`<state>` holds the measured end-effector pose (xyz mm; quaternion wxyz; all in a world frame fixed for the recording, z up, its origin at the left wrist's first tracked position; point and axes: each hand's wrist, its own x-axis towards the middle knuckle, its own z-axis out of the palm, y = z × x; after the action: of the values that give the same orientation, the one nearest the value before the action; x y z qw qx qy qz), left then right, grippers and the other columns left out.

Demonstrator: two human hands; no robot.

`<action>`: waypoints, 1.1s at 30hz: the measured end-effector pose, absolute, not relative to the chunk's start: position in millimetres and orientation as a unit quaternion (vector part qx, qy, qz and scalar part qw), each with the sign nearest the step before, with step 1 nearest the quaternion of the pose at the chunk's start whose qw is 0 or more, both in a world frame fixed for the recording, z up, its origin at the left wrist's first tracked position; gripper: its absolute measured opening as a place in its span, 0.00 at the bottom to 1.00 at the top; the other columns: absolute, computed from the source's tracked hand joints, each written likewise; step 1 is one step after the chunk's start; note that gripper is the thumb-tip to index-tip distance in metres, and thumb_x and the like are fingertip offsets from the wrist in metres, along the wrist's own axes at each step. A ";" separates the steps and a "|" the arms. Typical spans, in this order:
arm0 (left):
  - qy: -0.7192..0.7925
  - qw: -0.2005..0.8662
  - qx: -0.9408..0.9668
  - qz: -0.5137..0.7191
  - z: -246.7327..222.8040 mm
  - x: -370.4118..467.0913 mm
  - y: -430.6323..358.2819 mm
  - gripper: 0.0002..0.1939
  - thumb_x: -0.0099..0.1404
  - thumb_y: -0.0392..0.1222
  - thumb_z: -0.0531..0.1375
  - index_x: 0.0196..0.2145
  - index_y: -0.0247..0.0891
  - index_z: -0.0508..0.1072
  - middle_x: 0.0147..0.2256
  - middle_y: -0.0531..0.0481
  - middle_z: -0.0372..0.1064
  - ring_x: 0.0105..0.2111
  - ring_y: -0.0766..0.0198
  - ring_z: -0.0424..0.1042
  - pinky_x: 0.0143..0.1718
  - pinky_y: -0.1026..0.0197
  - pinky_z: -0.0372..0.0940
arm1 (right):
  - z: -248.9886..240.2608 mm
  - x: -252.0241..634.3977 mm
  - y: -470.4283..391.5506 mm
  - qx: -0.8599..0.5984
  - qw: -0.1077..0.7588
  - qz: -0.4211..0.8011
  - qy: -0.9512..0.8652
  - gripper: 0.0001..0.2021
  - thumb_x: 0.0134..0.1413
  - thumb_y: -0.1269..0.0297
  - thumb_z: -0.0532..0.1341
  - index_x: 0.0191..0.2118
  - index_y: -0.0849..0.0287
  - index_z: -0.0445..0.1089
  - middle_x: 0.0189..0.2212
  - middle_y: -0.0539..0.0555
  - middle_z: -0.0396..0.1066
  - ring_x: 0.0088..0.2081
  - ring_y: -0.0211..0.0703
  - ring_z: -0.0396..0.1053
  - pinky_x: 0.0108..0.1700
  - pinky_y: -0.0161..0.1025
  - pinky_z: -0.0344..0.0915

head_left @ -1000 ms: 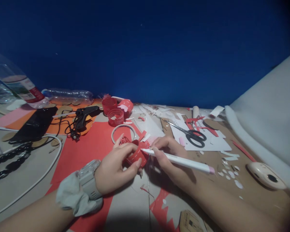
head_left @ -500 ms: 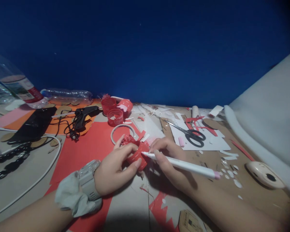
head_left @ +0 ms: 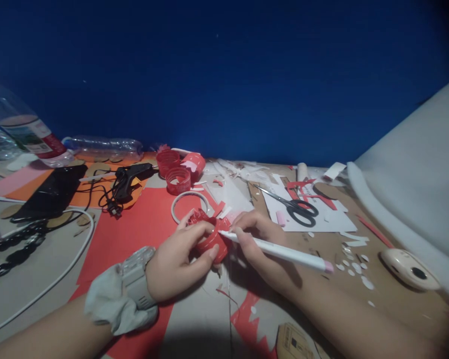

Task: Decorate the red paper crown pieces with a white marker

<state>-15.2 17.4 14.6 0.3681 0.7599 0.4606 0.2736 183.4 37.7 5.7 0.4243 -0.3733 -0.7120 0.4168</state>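
Note:
My left hand (head_left: 187, 259), with a watch (head_left: 136, 286) and a grey-green scrunchie (head_left: 115, 304) at its wrist, grips a red paper-covered ring-like piece (head_left: 213, 244) with small white dashes on it. Its thumb lies on the front and the fingers go over the top. My right hand (head_left: 262, 244) is closed round a white marker (head_left: 288, 254) with a pink end. The marker's tip rests at the upper right part of the red piece. Just behind the piece lies a roll of white tape (head_left: 177, 199).
Black scissors (head_left: 299, 209) lie on white paper at the right, near a cream oval device (head_left: 409, 269). A black glue gun (head_left: 132, 179), red rings (head_left: 177, 179) and a plastic bottle (head_left: 33, 134) stand further back. Red paper (head_left: 123, 239) and scraps cover the table.
The marker has shifted slightly left and up along the red piece, and my right hand has moved with it. My left hand keeps its hold.

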 end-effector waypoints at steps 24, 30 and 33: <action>0.456 0.380 0.759 0.266 16.8 -15.5 18.8 0.09 0.70 0.44 0.51 0.36 0.39 0.67 0.28 0.52 0.75 0.36 0.58 0.73 0.54 0.44 0.58 | 4.8 182.9 35.4 -0.375 0.450 0.437 -0.683 0.10 0.64 0.59 0.57 0.32 0.55 0.65 0.28 0.49 0.67 0.29 0.39 0.65 0.29 0.36 0.61; 0.468 0.363 0.762 0.263 17.6 -15.5 17.7 0.09 0.67 0.41 0.51 0.34 0.38 0.69 0.30 0.49 0.72 0.34 0.58 0.69 0.39 0.52 0.64 | 5.6 183.9 34.9 -0.362 0.440 0.445 -0.691 0.07 0.64 0.62 0.56 0.33 0.55 0.65 0.28 0.49 0.70 0.28 0.39 0.68 0.29 0.36 0.63; 0.475 0.368 0.757 0.258 16.1 -16.2 16.9 0.08 0.66 0.41 0.52 0.34 0.37 0.69 0.30 0.48 0.70 0.33 0.59 0.67 0.36 0.54 0.64 | 7.5 183.1 35.5 -0.337 0.427 0.474 -0.692 0.06 0.65 0.64 0.55 0.34 0.54 0.64 0.27 0.48 0.72 0.28 0.39 0.71 0.30 0.36 0.65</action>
<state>-16.2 16.9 16.1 0.3684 0.7566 0.4748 0.2576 183.1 35.5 7.5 0.4273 -0.3373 -0.6920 0.4740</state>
